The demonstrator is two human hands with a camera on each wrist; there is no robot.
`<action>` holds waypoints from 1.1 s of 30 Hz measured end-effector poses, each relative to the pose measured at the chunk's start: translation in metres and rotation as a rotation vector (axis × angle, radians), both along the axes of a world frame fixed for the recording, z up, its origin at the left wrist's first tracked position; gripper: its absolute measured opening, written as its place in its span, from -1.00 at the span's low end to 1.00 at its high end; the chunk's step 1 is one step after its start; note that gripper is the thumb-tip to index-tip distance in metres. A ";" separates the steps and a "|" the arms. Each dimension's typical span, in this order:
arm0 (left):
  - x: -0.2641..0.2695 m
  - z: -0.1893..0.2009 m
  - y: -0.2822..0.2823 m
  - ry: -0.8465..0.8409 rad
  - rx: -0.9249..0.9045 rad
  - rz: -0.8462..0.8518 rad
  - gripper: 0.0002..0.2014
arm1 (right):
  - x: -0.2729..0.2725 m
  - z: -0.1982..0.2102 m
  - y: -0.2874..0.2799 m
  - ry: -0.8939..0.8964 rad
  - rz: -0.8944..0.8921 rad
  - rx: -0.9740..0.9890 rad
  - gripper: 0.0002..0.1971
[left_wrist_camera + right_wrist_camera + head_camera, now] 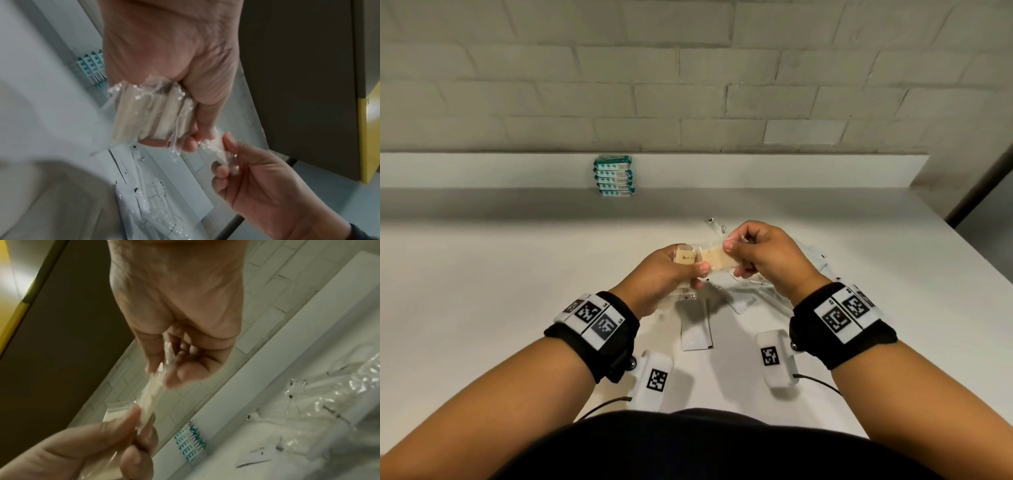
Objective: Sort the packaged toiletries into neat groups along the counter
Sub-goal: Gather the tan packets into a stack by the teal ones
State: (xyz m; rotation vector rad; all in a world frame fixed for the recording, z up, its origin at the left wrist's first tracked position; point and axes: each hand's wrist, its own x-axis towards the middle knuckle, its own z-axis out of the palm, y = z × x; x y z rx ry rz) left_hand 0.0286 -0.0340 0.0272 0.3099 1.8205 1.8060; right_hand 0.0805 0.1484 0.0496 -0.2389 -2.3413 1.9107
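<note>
Above the white counter (517, 274) both hands meet over beige packets in clear wrap. My left hand (697, 272) grips a small stack of these beige packets (684, 257), seen edge-on in the left wrist view as the stack (148, 112). My right hand (734, 257) pinches the end of one beige packet (717, 258) between thumb and fingers, and its other end lies against the stack under my left thumb. In the right wrist view the right hand (170, 368) holds that packet (152, 394) edge-on.
A neat stack of teal-and-white packets (614, 176) leans against the raised back ledge (756, 169). Loose white and clear-wrapped sachets (697, 332) lie on the counter below and right of my hands, as a pile (308, 402). The counter's right edge (969, 260) runs diagonally.
</note>
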 end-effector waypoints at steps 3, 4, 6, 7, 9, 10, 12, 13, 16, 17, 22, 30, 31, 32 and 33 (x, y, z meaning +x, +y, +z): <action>-0.003 0.000 -0.003 0.024 -0.025 -0.012 -0.87 | 0.001 0.001 0.004 -0.074 0.069 0.219 -0.91; -0.004 0.000 -0.004 0.014 -0.018 0.007 -0.90 | 0.001 0.003 0.006 -0.072 0.079 0.193 -0.89; -0.007 0.001 -0.006 -0.024 0.010 0.102 -0.85 | 0.001 0.007 0.010 -0.030 0.048 0.042 -0.90; -0.008 0.001 -0.009 -0.043 0.020 0.147 -0.80 | 0.001 0.009 0.012 -0.007 0.014 -0.003 -0.92; -0.011 0.000 -0.013 -0.062 0.013 0.171 -0.72 | -0.001 0.009 0.015 0.007 -0.032 -0.040 -0.94; -0.011 -0.001 -0.015 -0.061 0.006 0.152 -0.70 | -0.002 0.008 0.015 0.004 -0.041 -0.052 -0.94; -0.007 0.000 -0.014 -0.052 0.010 0.096 -0.70 | -0.004 0.004 0.011 -0.016 -0.047 -0.094 -0.94; -0.005 0.001 -0.013 -0.052 0.021 0.082 -0.71 | -0.004 0.001 0.008 -0.032 -0.043 -0.133 -0.94; -0.003 0.006 -0.008 -0.063 0.077 0.141 -0.81 | -0.005 -0.005 -0.004 -0.058 0.004 -0.157 -0.94; -0.005 0.008 -0.009 -0.054 0.078 0.165 -0.84 | -0.006 -0.006 -0.008 -0.065 0.029 -0.117 -0.93; -0.018 0.008 -0.024 0.105 -0.104 0.125 -0.89 | -0.011 -0.008 -0.019 -0.052 0.091 -0.017 -0.92; -0.020 0.005 -0.041 0.067 -0.101 0.025 -0.89 | -0.027 0.001 -0.039 -0.050 0.138 -0.019 -0.89; -0.019 0.003 -0.044 0.041 -0.081 0.020 -0.86 | -0.030 -0.001 -0.040 -0.050 0.120 -0.040 -0.90; -0.020 0.000 -0.049 0.015 -0.063 0.037 -0.83 | -0.034 -0.003 -0.041 -0.059 0.102 -0.049 -0.89; -0.020 -0.002 -0.053 -0.011 -0.051 0.071 -0.77 | -0.038 -0.006 -0.042 -0.078 0.086 -0.037 -0.86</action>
